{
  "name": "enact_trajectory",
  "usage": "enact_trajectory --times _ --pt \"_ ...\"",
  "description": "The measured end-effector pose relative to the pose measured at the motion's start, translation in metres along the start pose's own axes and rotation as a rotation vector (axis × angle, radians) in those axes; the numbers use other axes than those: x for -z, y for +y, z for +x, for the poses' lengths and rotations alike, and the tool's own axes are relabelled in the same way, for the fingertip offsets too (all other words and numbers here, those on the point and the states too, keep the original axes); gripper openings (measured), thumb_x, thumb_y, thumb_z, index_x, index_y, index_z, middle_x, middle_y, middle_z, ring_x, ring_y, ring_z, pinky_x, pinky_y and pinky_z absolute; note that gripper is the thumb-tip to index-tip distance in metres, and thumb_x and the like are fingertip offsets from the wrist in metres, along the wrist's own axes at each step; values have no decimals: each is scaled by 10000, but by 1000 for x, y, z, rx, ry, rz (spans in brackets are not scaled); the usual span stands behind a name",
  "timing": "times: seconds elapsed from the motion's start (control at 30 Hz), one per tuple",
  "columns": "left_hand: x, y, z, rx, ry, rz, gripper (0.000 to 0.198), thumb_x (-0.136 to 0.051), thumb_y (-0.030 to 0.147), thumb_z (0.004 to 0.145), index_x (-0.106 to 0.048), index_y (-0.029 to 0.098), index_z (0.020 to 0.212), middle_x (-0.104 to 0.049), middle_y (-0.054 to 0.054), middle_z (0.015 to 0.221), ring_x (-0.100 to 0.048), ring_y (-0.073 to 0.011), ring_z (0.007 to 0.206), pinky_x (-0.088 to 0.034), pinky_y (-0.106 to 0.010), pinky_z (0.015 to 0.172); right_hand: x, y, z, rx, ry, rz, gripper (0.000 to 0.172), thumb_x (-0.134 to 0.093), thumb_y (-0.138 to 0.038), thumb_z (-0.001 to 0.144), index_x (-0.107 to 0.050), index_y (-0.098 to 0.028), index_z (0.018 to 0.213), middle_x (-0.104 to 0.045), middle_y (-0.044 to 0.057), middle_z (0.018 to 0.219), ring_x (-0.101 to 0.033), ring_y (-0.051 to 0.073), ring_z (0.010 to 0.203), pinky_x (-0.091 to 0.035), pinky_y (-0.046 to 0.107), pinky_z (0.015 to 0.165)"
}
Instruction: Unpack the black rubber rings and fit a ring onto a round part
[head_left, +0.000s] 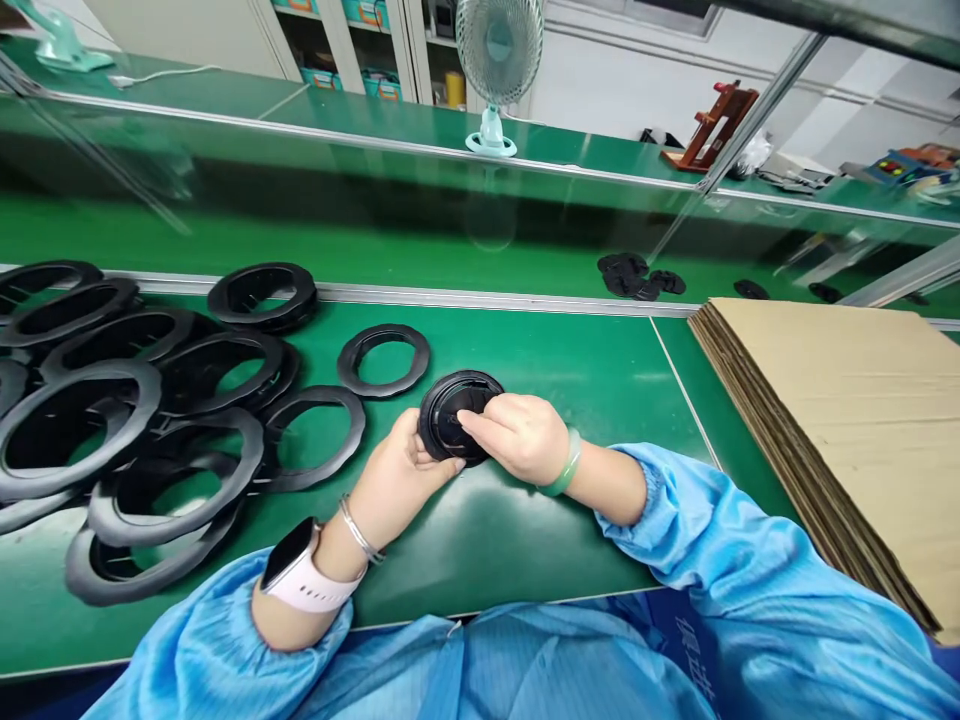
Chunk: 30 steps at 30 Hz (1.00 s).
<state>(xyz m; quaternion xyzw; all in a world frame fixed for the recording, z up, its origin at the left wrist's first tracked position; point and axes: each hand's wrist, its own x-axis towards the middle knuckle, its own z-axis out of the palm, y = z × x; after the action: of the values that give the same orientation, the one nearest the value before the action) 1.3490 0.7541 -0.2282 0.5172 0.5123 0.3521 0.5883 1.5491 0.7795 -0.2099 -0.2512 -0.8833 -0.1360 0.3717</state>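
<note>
A round black plastic part (459,392), with a ringed rim and a dark recessed centre, is held above the green table in front of me. My left hand (409,465) grips its lower left edge, thumb along the near rim and fingers underneath. My right hand (525,435) is closed, its fingers pressed into the middle of the part; whether they pinch a small piece there is hidden. Just left of the part lie a flat black ring (415,375) and another black ring (352,440) on the table.
A heap of black rings (127,385) covers the table's left side. To the right lies a stack of cardboard sheets (847,400). Small black pieces (626,275) lie beyond the metal rail (450,297). A fan (499,60) stands on the back counter.
</note>
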Motion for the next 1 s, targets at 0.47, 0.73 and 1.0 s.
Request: enact_trajectory --times 0.47,0.73,1.0 --pt "-2 15 -1 80 -14 13 525 -820 264 645 -472 191 1032 -683 39 787 -697 -144 738 -580 -232 651 -3 -2 -2 -200 -158 128 272 -399 -160 1022 -664 -109 985 -531 59 776 -488 189 719 -443 318 642" --pt "-2 16 -2 89 -13 54 460 -782 219 669 -480 194 1014 -666 52 761 -674 -125 691 -546 -202 594 -1 -4 -6 -205 -117 183 266 -395 -156 1016 -655 -100 1015 -529 63 784 -475 191 719 -435 317 651" --pt "-3 17 -1 129 22 77 503 -808 251 625 -472 189 994 -665 54 740 -676 -140 677 -545 -219 588 -3 -11 -1 -288 -208 147 293 -372 -154 1020 -655 -98 964 -568 100 867 -519 217 810 -486 340 735"
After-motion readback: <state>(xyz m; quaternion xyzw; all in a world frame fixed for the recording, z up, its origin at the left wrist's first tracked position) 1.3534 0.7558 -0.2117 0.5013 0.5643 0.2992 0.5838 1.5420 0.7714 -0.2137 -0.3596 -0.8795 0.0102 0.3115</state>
